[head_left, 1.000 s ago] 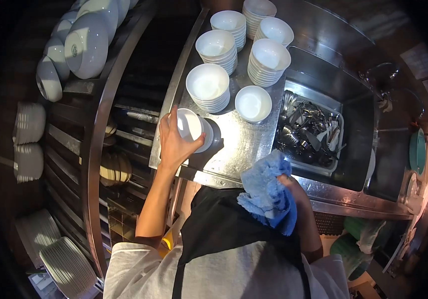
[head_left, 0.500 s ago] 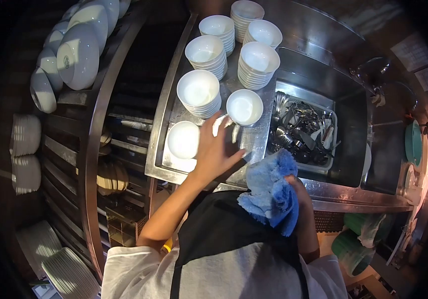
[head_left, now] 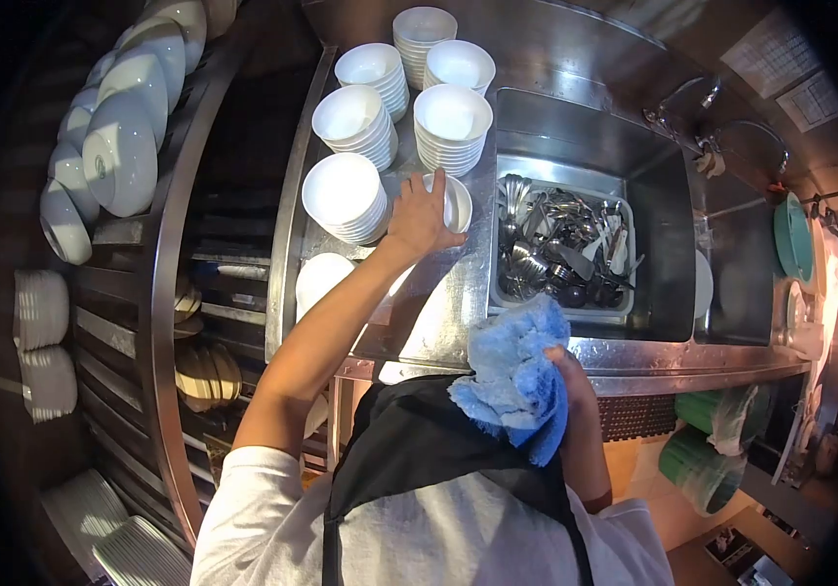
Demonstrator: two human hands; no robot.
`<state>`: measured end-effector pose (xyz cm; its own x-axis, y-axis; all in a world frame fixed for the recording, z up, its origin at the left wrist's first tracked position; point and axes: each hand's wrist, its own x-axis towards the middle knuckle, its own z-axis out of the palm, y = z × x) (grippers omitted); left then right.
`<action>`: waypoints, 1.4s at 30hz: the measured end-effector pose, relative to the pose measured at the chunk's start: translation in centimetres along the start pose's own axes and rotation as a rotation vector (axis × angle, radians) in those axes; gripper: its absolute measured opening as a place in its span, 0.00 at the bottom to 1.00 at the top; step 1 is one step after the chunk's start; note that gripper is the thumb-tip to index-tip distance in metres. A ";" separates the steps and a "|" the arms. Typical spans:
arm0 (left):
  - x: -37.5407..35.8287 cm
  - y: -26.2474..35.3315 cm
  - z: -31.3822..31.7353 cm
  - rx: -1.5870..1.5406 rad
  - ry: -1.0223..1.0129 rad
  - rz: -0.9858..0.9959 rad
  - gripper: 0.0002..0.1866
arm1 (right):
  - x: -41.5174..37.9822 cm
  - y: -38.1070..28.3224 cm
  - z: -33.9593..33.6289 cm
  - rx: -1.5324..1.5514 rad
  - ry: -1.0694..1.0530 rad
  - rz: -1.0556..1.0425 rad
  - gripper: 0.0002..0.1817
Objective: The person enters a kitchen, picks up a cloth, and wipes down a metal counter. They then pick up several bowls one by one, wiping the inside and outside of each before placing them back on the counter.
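Observation:
My left hand (head_left: pixel 421 217) reaches over the steel drainboard and grips a single white bowl (head_left: pixel 459 203), fingers over its rim and thumb at its near side. The hand hides the left part of that bowl. In my right hand (head_left: pixel 571 376) a crumpled blue cloth (head_left: pixel 516 366) is held in front of my black apron. Left of the gripped bowl rises a stack of white bowls (head_left: pixel 345 195). Another white bowl (head_left: pixel 321 280) sits nearer to me, partly covered by my left forearm.
More bowl stacks (head_left: pixel 453 117) stand at the back of the drainboard (head_left: pixel 448 322). To the right, a sink (head_left: pixel 658 186) holds a tray (head_left: pixel 624 200) full of cutlery. Plates (head_left: pixel 121 166) line a rack at left. Green bins (head_left: pixel 697 469) stand at lower right.
My left hand has moved away from me, from open above the drainboard onto the single bowl. The right hand still holds the cloth. The view has shifted somewhat.

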<state>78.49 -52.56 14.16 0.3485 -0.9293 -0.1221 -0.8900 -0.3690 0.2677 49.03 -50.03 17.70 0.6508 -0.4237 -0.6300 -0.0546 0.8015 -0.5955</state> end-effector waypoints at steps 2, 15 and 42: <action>-0.7 0.4 -1.7 -0.096 0.083 0.063 0.53 | -0.1 -0.5 0.5 0.005 0.037 0.033 0.29; -11.4 4.3 -2.3 -2.449 -0.711 -0.248 0.28 | 3.2 0.0 7.6 -1.570 -0.004 -1.564 0.23; -14.3 5.3 -6.8 -0.465 0.160 0.318 0.48 | 5.6 2.6 3.2 -0.316 0.188 -0.126 0.25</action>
<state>70.74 -41.32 23.86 0.1573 -0.9730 0.1690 -0.7482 -0.0057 0.6635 54.98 -48.98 14.23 0.5186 -0.6042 -0.6050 -0.2329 0.5810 -0.7799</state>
